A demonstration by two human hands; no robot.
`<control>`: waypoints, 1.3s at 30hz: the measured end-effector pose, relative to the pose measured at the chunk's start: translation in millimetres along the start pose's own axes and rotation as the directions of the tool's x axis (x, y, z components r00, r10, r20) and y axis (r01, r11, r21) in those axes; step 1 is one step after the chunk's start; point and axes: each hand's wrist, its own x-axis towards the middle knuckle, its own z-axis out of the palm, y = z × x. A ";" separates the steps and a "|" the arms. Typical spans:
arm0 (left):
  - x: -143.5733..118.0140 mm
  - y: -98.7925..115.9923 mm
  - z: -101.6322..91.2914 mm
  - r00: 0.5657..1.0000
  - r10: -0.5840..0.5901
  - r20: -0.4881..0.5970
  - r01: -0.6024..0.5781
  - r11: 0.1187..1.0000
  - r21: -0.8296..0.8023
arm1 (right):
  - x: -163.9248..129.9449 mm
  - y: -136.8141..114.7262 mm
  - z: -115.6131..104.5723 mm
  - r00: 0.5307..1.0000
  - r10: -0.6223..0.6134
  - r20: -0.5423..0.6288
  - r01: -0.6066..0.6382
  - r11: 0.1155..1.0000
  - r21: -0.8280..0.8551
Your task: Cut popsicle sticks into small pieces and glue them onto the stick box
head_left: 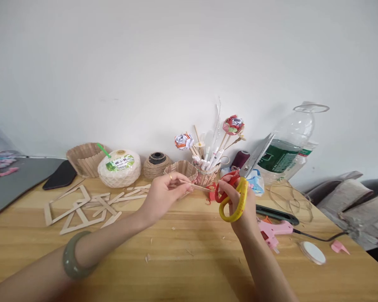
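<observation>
My left hand (166, 191), with a bangle on its wrist, pinches one end of a thin pale wooden stick (199, 186) between thumb and fingers. The stick points right, toward my other hand; whether those fingertips also touch it I cannot tell. Scissors (247, 168) with red and yellow handles are gripped in my right hand (244, 212), their blades pointing up and to the right, away from the stick. Just behind the hands are a small red piece (212, 192) and a cup of pens (208, 177) with paper flowers (233, 125).
Joined craft sticks (78, 209) lie at left, near a wrapped coconut (119, 170), twine (157, 166) and a phone (60, 175). On the right are a pink glue gun (275, 230) with its cord, a dark green cutter (277, 214), a round white disc (313, 252) and a large bottle (283, 147).
</observation>
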 end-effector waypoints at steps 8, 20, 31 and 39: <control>-17.3 4.1 -22.1 0.957 -0.287 -0.039 0.254 0.897 -0.363 | -20.4 -0.8 22.7 0.961 0.139 0.241 -0.088 0.973 -0.213; -18.2 -7.6 -28.2 0.935 -0.317 0.158 0.342 0.924 -0.169 | -26.5 16.0 27.9 0.963 0.085 0.257 -0.002 0.952 -0.307; -12.7 -3.5 -30.0 0.943 -0.172 0.285 0.107 0.967 0.231 | -28.6 17.6 31.6 0.954 0.129 0.271 -0.017 0.925 -0.380; 0.9 -9.4 -33.5 0.872 -0.190 0.450 0.106 0.973 0.207 | -28.6 17.7 32.8 0.950 0.097 0.295 0.047 0.894 -0.445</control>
